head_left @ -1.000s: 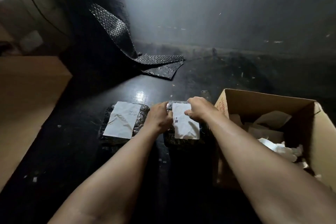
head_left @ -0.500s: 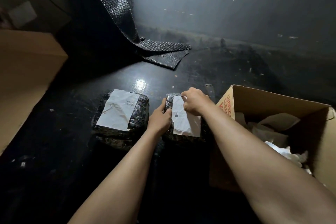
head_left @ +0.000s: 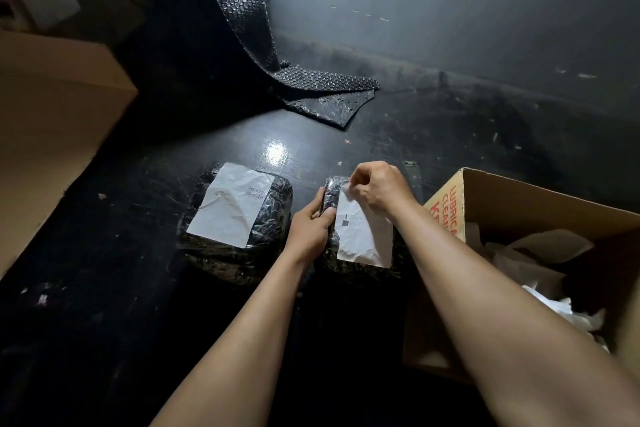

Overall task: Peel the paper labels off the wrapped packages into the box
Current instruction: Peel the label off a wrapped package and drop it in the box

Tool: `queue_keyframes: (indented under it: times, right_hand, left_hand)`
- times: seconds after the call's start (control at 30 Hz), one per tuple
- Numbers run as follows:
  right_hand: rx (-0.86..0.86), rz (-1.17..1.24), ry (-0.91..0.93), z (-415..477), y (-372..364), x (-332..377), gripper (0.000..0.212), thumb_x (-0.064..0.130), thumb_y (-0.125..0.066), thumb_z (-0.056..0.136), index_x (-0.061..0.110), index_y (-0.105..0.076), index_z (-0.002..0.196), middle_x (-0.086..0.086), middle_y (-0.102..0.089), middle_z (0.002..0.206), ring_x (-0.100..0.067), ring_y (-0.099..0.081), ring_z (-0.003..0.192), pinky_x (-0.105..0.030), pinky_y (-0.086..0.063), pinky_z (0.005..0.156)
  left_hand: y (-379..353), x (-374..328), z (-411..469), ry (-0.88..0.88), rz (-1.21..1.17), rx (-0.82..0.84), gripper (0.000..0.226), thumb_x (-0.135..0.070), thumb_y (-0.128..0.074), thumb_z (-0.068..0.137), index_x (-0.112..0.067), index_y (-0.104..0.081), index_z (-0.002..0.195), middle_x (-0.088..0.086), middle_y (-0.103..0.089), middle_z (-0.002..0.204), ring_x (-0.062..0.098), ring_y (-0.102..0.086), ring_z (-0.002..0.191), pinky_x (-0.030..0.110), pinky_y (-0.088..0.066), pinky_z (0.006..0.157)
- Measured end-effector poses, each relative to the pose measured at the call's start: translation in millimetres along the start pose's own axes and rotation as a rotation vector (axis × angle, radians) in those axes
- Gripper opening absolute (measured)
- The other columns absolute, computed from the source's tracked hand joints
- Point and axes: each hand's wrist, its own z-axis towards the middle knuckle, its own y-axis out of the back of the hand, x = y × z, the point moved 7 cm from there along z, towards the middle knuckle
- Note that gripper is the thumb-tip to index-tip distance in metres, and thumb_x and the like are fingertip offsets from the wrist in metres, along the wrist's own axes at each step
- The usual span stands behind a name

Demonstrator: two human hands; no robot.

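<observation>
Dark, scuffed floor. We see the right package lying just ahead, long axis running away from us. The left hand grips its left edge; the right hand pinches the label at its far corner. The box stands just right, nearer that hand, marked "LUBRICA…", "CLEAN…"; label print unreadable.

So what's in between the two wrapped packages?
The left hand, in the head view: it grips the right package's left edge, close to the left package, while the right hand pinches the label's top corner. Beyond it, only dark table shows.
</observation>
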Motion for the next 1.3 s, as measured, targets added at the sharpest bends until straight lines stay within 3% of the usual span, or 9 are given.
queue_keyframes:
  times: [0.23,0.4,0.5,0.63,0.77,1.0,1.07,1.17,1.3]
  right_hand:
    - [-0.005,0.12,0.048,-4.3,10.7,-4.2,0.008,0.014,-0.079,0.082,0.022,-0.078,0.081,0.006,-0.072,0.079,-0.011,-0.068,0.078,-0.023,-0.053,0.067]
    - [-0.018,0.144,0.044,-6.7,9.7,-6.4,0.016,0.008,-0.077,0.081,0.023,-0.078,0.077,0.012,-0.072,0.074,-0.01,-0.07,0.076,-0.028,-0.058,0.067]
    - [-0.008,0.135,0.044,-9.6,12.4,-6.2,0.016,0.007,-0.074,0.081,0.022,-0.078,0.079,0.01,-0.075,0.077,-0.009,-0.071,0.077,-0.032,-0.061,0.072]
    - [-0.001,0.146,0.033,-13.8,14.2,-8.1,0.017,0.007,-0.074,0.082,0.024,-0.079,0.08,0.009,-0.077,0.082,-0.008,-0.073,0.08,-0.035,-0.062,0.077]
    - [-0.037,0.196,0.025,-24.4,15.9,-8.8,0.017,0.007,-0.074,0.082,0.024,-0.079,0.082,0.012,-0.077,0.084,-0.005,-0.072,0.082,-0.032,-0.062,0.079]
    - [-0.078,0.306,0.039,-41.2,19.9,-8.9,0.019,0.004,-0.07,0.085,0.021,-0.078,0.084,0.012,-0.076,0.081,-0.006,-0.072,0.08,-0.03,-0.061,0.077]
    - [-0.099,0.345,0.041,-44.3,22.3,-8.0,0.018,0.005,-0.071,0.086,0.022,-0.078,0.082,0.011,-0.074,0.079,-0.008,-0.071,0.077,-0.031,-0.06,0.072]
    - [-0.117,0.443,0.031,-44.2,31.8,-11.2,0.015,0.009,-0.074,0.083,0.023,-0.077,0.079,0.003,-0.075,0.076,-0.021,-0.073,0.079,-0.041,-0.062,0.074]
    - [-0.096,0.444,0.031,-53.2,39.5,-16.5,0.012,0.011,-0.076,0.083,0.023,-0.078,0.08,0.005,-0.076,0.077,-0.016,-0.074,0.08,-0.042,-0.062,0.079]
  left_hand:
    - [-4.0,-4.1,-4.9,-0.02,0.006,-0.051,0.052,-0.001,-0.056,0.1,-0.014,-0.045,0.149,-0.006,-0.065,0.118,-0.019,-0.06,0.068,0.002,-0.046,0.064]
    - [0.3,-2.4,-3.5,0.003,0.032,-0.063,0.053,-0.004,-0.058,0.099,-0.018,-0.048,0.148,-0.033,-0.064,0.062,-0.015,-0.058,0.06,0.006,-0.048,0.068]
    - [-0.5,-5.5,-5.0,-0.01,0.029,-0.09,0.05,-0.002,-0.058,0.098,-0.014,-0.049,0.146,-0.034,-0.058,0.071,-0.02,-0.053,0.054,0.0,-0.043,0.062]
    - [-1.4,-1.0,-3.4,0.015,0.001,-0.107,0.051,-0.003,-0.06,0.097,-0.016,-0.051,0.146,-0.033,-0.06,0.057,-0.011,-0.054,0.067,0.004,-0.044,0.072]
    - [-2.1,-5.1,-6.9,-0.012,-0.028,-0.126,0.049,-0.002,-0.059,0.097,-0.014,-0.052,0.144,-0.032,-0.059,0.072,-0.008,-0.054,0.068,0.003,-0.044,0.066]
    - [-3.2,1.2,-1.5,-0.008,-0.045,-0.156,0.05,0.0,-0.057,0.097,-0.013,-0.051,0.145,-0.029,-0.059,0.052,-0.002,-0.047,0.067,0.004,-0.043,0.06]
    - [-1.1,2.0,0.2,-0.009,-0.043,-0.169,0.051,0.0,-0.059,0.096,-0.013,-0.053,0.144,-0.03,-0.065,0.062,0.0,-0.051,0.074,0.005,-0.044,0.065]
    - [-0.7,0.5,-1.0,-0.016,-0.089,-0.169,0.051,0.002,-0.06,0.094,-0.012,-0.054,0.143,-0.006,-0.069,0.123,0.002,-0.062,0.097,0.008,-0.047,0.082]
    - [-3.2,-1.6,-4.3,-0.037,-0.067,-0.178,0.051,0.001,-0.06,0.095,-0.011,-0.053,0.143,-0.004,-0.064,0.128,-0.004,-0.06,0.09,-0.002,-0.043,0.067]
